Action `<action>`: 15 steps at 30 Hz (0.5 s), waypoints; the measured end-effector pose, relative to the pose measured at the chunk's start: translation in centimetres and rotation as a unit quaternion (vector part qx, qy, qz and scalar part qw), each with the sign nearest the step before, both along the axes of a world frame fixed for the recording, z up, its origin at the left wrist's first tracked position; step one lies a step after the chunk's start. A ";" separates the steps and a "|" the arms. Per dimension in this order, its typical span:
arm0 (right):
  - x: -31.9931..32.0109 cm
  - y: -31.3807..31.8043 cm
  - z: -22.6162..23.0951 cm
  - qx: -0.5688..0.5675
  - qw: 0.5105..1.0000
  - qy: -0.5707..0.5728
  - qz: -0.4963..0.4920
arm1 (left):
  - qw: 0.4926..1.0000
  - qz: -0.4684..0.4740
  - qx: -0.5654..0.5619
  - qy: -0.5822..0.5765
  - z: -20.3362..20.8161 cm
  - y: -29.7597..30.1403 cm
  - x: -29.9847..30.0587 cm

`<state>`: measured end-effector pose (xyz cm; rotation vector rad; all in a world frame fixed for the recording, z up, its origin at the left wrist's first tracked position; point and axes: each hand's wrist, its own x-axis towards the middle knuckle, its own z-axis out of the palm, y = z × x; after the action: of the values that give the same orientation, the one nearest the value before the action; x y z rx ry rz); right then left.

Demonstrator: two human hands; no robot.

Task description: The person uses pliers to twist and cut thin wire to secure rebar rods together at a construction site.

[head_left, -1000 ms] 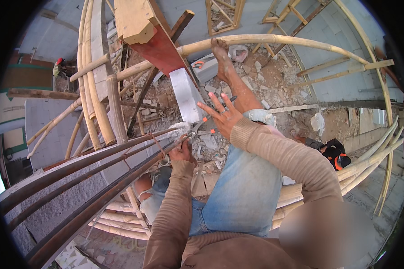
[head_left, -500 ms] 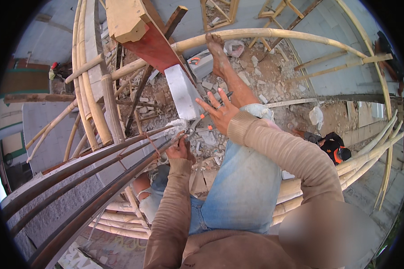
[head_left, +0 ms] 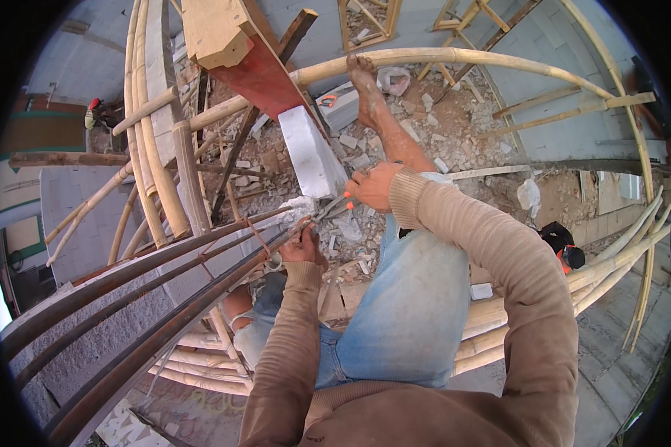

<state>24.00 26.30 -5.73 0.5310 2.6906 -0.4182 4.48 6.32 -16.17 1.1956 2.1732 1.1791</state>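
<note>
My right hand (head_left: 375, 186) is closed around the handles of pincers (head_left: 332, 206) with orange on the grips. Their jaws point left, to the ends of the steel bars. My left hand (head_left: 300, 244) is beside those ends with its fingers curled together. What it pinches there is too small to make out. Several long brown steel bars (head_left: 149, 261) run from the lower left up to my hands. A thin tie (head_left: 258, 235) crosses them, and a wire ring (head_left: 273, 263) hangs by my left hand. Just beyond the bar ends stands a pale block (head_left: 308, 156).
Bamboo poles (head_left: 455, 55) form a scaffold around me, with my bare foot (head_left: 363, 74) on one. A red board (head_left: 265, 82) slopes down to the block. Below lies rubble (head_left: 432, 123). One person (head_left: 563, 246) is lower right; another (head_left: 93, 112) is far left.
My right hand's fingers were spread with the pincers' handle against the palm; they have now closed round the handles. My left hand stays at the bar ends.
</note>
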 end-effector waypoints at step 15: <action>-2.9 3.5 2.5 -0.329 0.902 -0.271 -0.063 | 0.996 0.016 -0.058 0.066 3.2 0.2 1.3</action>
<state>21.07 29.79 -3.20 0.5137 1.8343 -0.9966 5.83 6.53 -12.93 1.2249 2.3309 0.9969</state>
